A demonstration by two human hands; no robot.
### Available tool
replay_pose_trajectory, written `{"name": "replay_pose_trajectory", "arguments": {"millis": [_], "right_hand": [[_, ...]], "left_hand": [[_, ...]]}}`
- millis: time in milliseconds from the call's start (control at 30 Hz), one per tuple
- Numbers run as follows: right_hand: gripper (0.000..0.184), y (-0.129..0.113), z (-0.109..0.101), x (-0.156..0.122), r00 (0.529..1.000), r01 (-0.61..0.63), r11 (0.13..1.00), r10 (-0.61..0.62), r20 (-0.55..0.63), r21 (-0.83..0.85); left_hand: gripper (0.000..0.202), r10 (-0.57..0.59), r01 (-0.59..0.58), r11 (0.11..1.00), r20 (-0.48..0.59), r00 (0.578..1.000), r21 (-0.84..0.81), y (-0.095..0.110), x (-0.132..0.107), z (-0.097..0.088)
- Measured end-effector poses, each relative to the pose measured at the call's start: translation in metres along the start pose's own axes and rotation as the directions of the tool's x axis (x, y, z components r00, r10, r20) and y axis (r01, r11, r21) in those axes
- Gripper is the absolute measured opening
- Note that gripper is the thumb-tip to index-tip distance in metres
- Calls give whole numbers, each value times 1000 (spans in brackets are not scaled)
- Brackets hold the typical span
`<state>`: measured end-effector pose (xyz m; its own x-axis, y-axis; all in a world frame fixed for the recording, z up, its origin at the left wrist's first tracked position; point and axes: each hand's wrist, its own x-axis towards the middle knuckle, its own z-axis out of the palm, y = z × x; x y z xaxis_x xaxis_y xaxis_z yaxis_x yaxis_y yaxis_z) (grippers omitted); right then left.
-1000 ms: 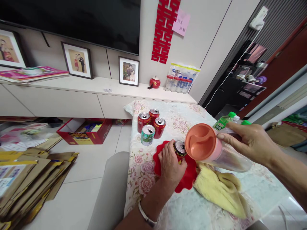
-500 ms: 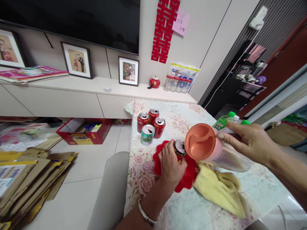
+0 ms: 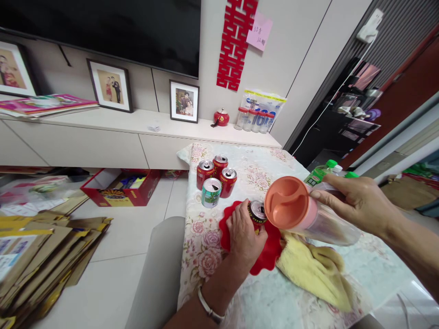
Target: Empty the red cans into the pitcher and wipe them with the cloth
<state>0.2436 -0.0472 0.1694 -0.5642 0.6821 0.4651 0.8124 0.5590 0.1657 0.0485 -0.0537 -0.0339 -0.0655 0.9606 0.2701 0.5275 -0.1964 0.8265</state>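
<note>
My left hand (image 3: 244,235) is wrapped round an opened dark can (image 3: 257,212) that stands on a red scalloped mat (image 3: 267,256). My right hand (image 3: 353,201) grips a clear jug with an orange-pink lid (image 3: 287,203), tipped on its side so that the lid hangs just right of the can's top. A yellow cloth (image 3: 313,269) lies under the jug on the floral tablecloth (image 3: 202,246).
Three red cans (image 3: 219,171) and a green can (image 3: 210,193) stand grouped behind the mat. Green-capped bottles (image 3: 320,173) stand at the table's right edge. A low cabinet (image 3: 103,137) with framed photos runs along the wall; flattened cardboard (image 3: 37,256) lies on the floor at left.
</note>
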Motion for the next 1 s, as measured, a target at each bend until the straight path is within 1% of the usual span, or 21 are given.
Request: {"name": "replay_pose_trajectory", "arguments": {"millis": [233, 500, 667, 833, 900, 1000], "right_hand": [[57, 2, 0, -3, 1000, -24, 1000, 24, 11, -2], [56, 1, 0, -1, 1000, 8, 1000, -8, 4, -14], [55, 3, 2, -5, 999, -34, 999, 34, 4, -11], [55, 4, 2, -4, 999, -42, 999, 42, 27, 24], [57, 3, 1, -4, 999, -49, 999, 49, 20, 23], [56, 5, 1, -5, 998, -48, 999, 48, 46, 8]], "left_hand": [[75, -17, 17, 1000, 26, 1000, -1, 2, 1, -2], [74, -7, 8, 1000, 11, 1000, -4, 1, 0, -1], [74, -3, 3, 1000, 9, 1000, -1, 0, 0, -1], [76, -10, 10, 1000, 14, 1000, -2, 0, 1, 0], [76, -8, 8, 1000, 9, 1000, -2, 0, 0, 0], [76, -7, 7, 1000, 14, 1000, 1, 1, 0, -1]]}}
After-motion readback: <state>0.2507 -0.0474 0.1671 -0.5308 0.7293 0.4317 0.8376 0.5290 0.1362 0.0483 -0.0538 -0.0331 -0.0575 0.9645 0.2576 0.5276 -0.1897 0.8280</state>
